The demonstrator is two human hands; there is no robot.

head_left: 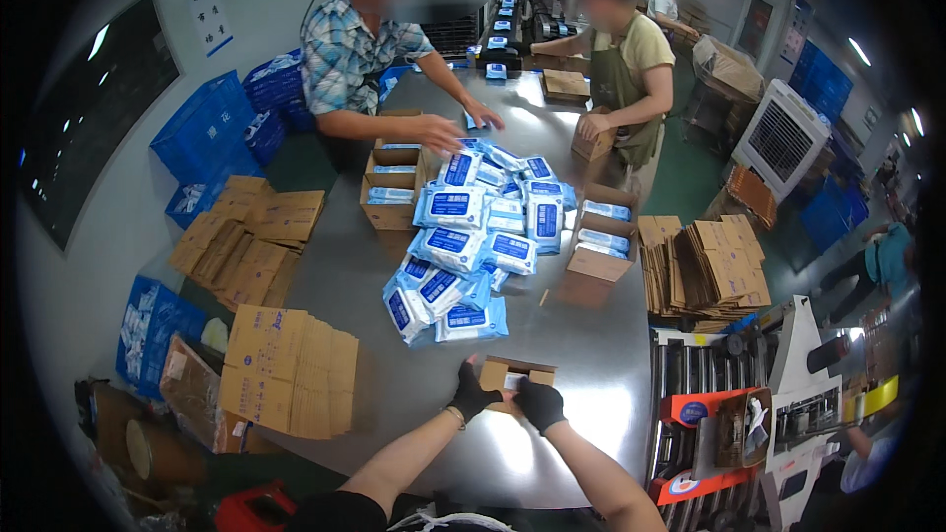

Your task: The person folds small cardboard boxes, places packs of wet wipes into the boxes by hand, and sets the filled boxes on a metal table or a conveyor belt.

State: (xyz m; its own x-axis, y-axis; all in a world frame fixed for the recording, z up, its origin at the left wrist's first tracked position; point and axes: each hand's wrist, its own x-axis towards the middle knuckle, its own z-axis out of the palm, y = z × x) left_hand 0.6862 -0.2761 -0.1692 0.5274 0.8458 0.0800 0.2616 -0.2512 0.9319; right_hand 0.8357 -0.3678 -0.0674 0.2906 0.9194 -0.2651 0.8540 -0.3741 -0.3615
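A small open cardboard box (537, 371) stands at the near edge of the steel table, between my two hands. My left hand (471, 394), in a black glove with bare fingertips, grips its left side. On the near right side, my right hand (540, 404), gloved the same way, is closed on the box wall. Something pale shows inside the box, partly hidden by my fingers. Just beyond lies a heap of blue-and-white wet wipe packs (451, 248). Two taller cartons flank the heap, the left carton (394, 180) and the right carton (596, 266), both holding packs.
Flattened cardboard stacks stand left (291, 369) and right (724, 266) of the steel table (365, 335). A roller conveyor (675, 453) runs at the near right. Across the table, one co-worker (360, 69) reaches toward the packs; another co-worker (631, 69) handles a box.
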